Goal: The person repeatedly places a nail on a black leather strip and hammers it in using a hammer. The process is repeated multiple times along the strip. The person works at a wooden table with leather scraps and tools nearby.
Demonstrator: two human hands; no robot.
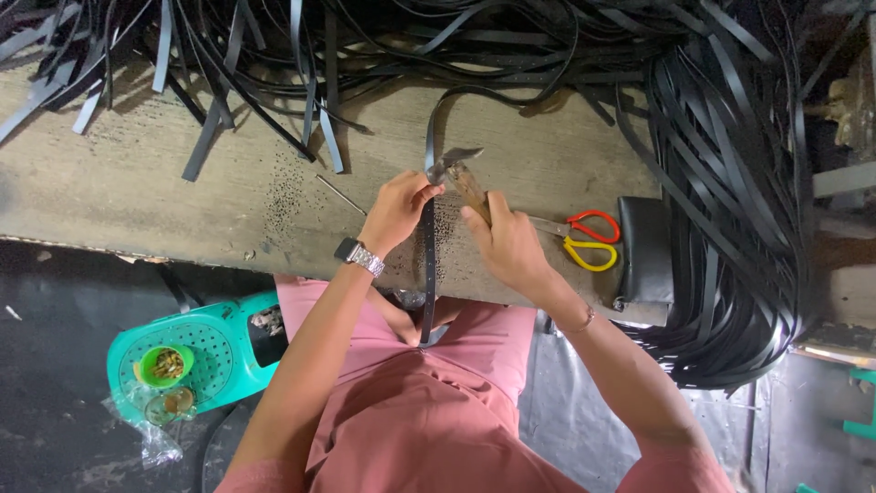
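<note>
Left hand: the left hand (399, 208), a metal wristwatch (361, 257) on its wrist, has its grip pressed together on a black perforated strap (427, 265), thumb and fingers pinching it near the top.
Right hand: the right hand (507, 245) has its grip wrapped around the handle of a hand punch tool (461, 173), whose metal head meets the strap just above the left thumb; a thin bracelet (584, 319) circles the wrist.
Strap: it arcs over the tabletop (137, 183) behind the tool, passes through the left hand, then hangs straight down over the front edge to the person's lap, above pink clothing.
Tabletop: worn wood, dotted with small black punched bits (283, 196) left of the hands.
Scissors: a pair of scissors (584, 237) with one red and one yellow handle lies just right of the right hand, beside a black pad (644, 248).
Strap stock: loose black straps (274, 55) tangle across the far edge; a thick bundle of straps (730, 228) drapes over the right end.
Containers: on a teal plastic stool (219, 356) at lower left, a small green bowl (164, 365) holds brownish scraps that are too small to tell apart; a clear glass (178, 402) stands just beside it, its contents unclear.
</note>
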